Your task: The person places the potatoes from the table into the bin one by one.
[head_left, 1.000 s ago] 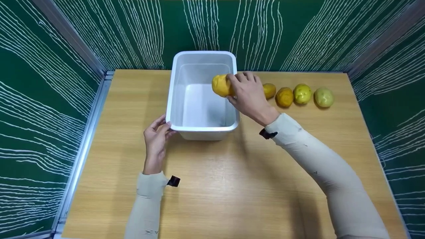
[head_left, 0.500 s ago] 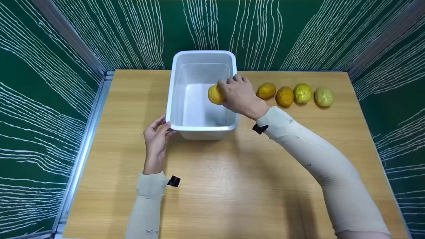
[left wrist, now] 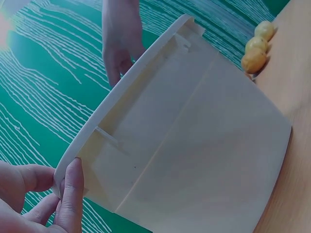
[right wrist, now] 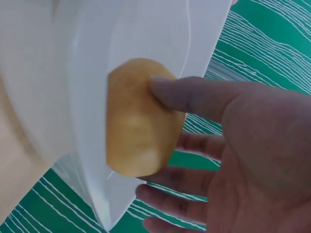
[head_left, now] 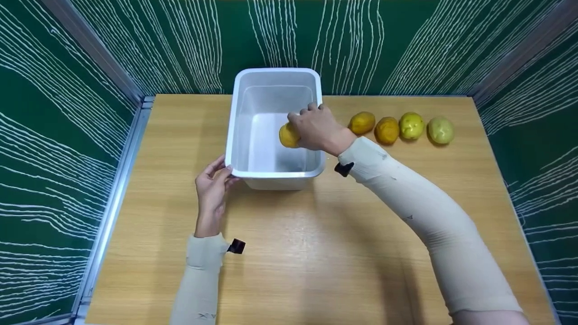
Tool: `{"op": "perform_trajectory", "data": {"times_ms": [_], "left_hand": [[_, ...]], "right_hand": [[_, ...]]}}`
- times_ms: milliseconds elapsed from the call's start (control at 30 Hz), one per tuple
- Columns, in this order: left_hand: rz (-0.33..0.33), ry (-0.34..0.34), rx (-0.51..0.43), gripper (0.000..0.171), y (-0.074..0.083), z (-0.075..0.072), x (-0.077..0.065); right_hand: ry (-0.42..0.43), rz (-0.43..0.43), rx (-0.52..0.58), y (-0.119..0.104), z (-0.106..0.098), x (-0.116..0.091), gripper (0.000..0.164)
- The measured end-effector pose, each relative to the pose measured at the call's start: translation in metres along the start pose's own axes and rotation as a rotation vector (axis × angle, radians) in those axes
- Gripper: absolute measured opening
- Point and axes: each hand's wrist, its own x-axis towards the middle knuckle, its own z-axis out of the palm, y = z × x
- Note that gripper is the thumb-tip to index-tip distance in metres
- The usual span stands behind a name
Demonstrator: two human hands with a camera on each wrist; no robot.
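A white plastic bin [head_left: 271, 175] stands upright at the back of the wooden table. At its near left corner my left hand [head_left: 211, 189] pinches the rim between thumb and fingers; the left wrist view shows this grip from outside the wall. My right hand [head_left: 316, 128] reaches over the bin's right rim and holds a yellow, rounded fruit [head_left: 288, 135] above the inside. In the right wrist view the thumb presses on one side of the fruit [right wrist: 141, 121], with fingers behind it. Its exact kind is unclear. The visible part of the bin's floor is bare.
To the right of the bin several fruits lie in a row: a brownish-yellow one [head_left: 362, 123], an orange-brown one [head_left: 387, 131], a bright yellow one [head_left: 411, 126] and a pale green one [head_left: 440, 130]. Green panels [head_left: 406, 45] with white lines surround the table [head_left: 293, 253].
My right hand has moved left and toward me with the yellow fruit, farther over the bin. The brownish-yellow fruit behind it is more visible. My left hand stays on the rim.
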Motion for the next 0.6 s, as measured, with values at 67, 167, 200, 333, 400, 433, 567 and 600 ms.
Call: {"op": "perform_trajectory", "data": {"times_ms": [67, 167, 200, 333, 400, 433, 567, 600], "left_hand": [[0.002, 0.002, 0.000, 0.043, 0.000, 0.000, 0.000], [0.001, 0.002, 0.004, 0.043, 0.000, 0.000, 0.001], [0.000, 0.002, 0.004, 0.043, 0.000, 0.000, 0.001], [0.000, -0.010, 0.018, 0.043, -0.001, -0.002, 0.002], [0.003, -0.017, 0.025, 0.043, -0.001, -0.002, 0.002], [0.005, -0.021, 0.027, 0.043, -0.001, -0.002, 0.002], [0.010, -0.015, 0.028, 0.043, -0.001, -0.002, 0.002], [0.011, -0.013, 0.026, 0.043, -0.001, -0.001, 0.002]], "right_hand": [[-0.041, -0.004, -0.004, -0.001, -0.001, 0.003, 0.053], [-0.098, -0.002, -0.005, -0.003, -0.004, 0.007, 0.053], [-0.112, 0.001, -0.006, -0.004, -0.005, 0.008, 0.054], [-0.164, 0.007, 0.007, -0.006, -0.008, 0.014, 0.053], [-0.190, 0.008, 0.028, -0.007, -0.009, 0.015, 0.051], [-0.203, 0.008, 0.040, -0.007, -0.010, 0.016, 0.050], [-0.254, 0.016, 0.087, -0.009, -0.011, 0.019, 0.045], [-0.267, 0.021, 0.097, -0.010, -0.012, 0.020, 0.044]]}}
